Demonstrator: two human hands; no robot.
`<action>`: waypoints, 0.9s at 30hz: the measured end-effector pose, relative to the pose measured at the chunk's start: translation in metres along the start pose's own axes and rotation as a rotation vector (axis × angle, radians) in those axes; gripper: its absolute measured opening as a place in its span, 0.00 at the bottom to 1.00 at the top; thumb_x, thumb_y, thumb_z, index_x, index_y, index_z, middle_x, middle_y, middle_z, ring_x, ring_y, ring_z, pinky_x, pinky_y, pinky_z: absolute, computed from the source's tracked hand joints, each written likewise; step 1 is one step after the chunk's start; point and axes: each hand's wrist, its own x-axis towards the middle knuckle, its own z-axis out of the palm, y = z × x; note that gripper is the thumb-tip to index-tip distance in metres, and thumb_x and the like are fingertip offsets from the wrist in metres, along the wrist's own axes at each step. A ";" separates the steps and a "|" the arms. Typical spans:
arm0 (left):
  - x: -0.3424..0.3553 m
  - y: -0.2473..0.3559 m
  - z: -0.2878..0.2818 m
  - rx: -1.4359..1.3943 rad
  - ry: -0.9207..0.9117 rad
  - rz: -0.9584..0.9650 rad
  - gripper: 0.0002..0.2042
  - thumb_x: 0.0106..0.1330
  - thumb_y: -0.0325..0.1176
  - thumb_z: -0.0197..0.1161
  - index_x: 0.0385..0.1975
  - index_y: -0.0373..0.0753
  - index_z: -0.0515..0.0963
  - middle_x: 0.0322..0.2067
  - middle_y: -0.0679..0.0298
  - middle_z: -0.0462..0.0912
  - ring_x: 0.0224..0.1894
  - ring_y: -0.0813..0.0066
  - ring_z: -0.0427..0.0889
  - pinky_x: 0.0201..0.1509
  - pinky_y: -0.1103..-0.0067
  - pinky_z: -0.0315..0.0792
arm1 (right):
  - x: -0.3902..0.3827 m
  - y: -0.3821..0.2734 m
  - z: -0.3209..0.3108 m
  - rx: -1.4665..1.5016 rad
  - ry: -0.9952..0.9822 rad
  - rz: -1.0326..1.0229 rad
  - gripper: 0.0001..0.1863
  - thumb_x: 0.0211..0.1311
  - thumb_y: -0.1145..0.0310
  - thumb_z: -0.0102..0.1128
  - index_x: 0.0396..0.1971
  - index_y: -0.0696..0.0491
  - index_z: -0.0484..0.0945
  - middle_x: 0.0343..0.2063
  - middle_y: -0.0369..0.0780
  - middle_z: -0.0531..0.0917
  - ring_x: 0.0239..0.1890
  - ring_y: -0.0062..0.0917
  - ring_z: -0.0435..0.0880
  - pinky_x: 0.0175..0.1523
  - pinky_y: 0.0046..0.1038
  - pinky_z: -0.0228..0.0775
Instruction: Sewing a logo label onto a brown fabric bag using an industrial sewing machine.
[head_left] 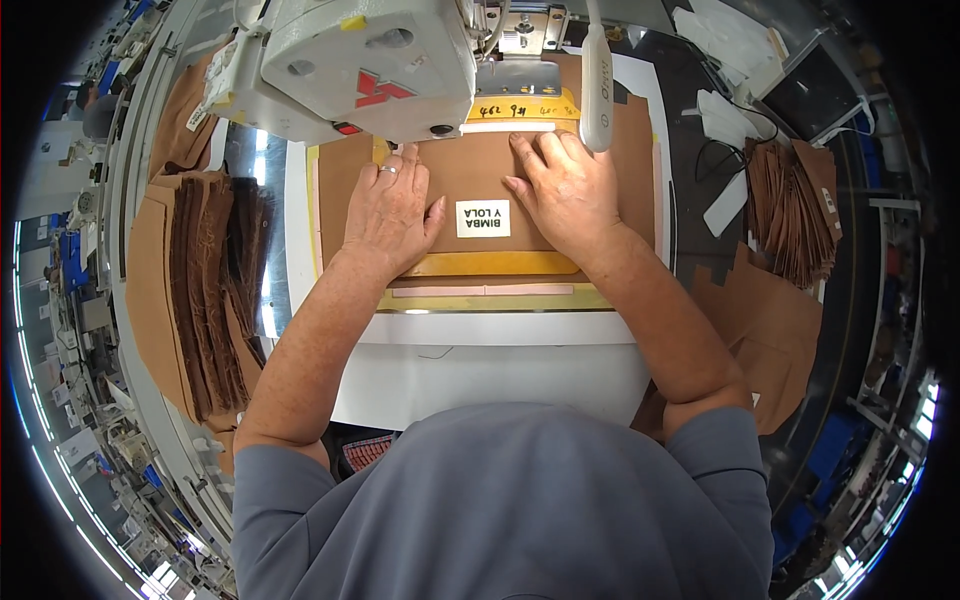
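A flat brown panel, like leather or coated cloth, lies under the head of a white industrial sewing machine. A white label with dark print sits upside down on its middle. My left hand lies flat on the panel's left part, fingers stretched out towards the machine head. On the right, my right hand presses the panel with bent fingers, its thumb apart. Its fingertips are close to a white strip along a yellow template edge. Another yellow strip runs along the near side.
Stacked brown pieces stand at the left. A fanned bundle of brown pieces and larger flat brown pieces lie at the right. A pale rod-like machine part hangs beside my right hand. A dark screen stands at the far right.
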 end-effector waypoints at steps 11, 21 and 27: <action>0.002 -0.004 -0.005 -0.032 0.004 -0.034 0.37 0.69 0.58 0.59 0.69 0.35 0.68 0.62 0.51 0.76 0.59 0.60 0.75 0.59 0.67 0.67 | -0.001 -0.001 0.001 -0.020 0.055 -0.016 0.26 0.61 0.48 0.67 0.54 0.48 0.83 0.42 0.31 0.82 0.51 0.26 0.76 0.55 0.36 0.64; 0.003 -0.014 -0.003 0.018 -0.033 -0.044 0.41 0.68 0.66 0.56 0.73 0.41 0.65 0.55 0.50 0.79 0.61 0.56 0.74 0.59 0.63 0.65 | 0.007 -0.011 0.000 -0.050 -0.023 -0.030 0.28 0.62 0.50 0.67 0.59 0.48 0.81 0.49 0.30 0.81 0.55 0.26 0.74 0.69 0.47 0.61; 0.001 -0.021 -0.005 0.043 -0.018 -0.023 0.37 0.70 0.66 0.53 0.76 0.57 0.62 0.55 0.49 0.79 0.65 0.51 0.73 0.62 0.62 0.63 | 0.010 -0.019 -0.001 -0.019 -0.132 -0.010 0.29 0.67 0.50 0.63 0.63 0.49 0.78 0.53 0.33 0.80 0.60 0.28 0.73 0.76 0.54 0.51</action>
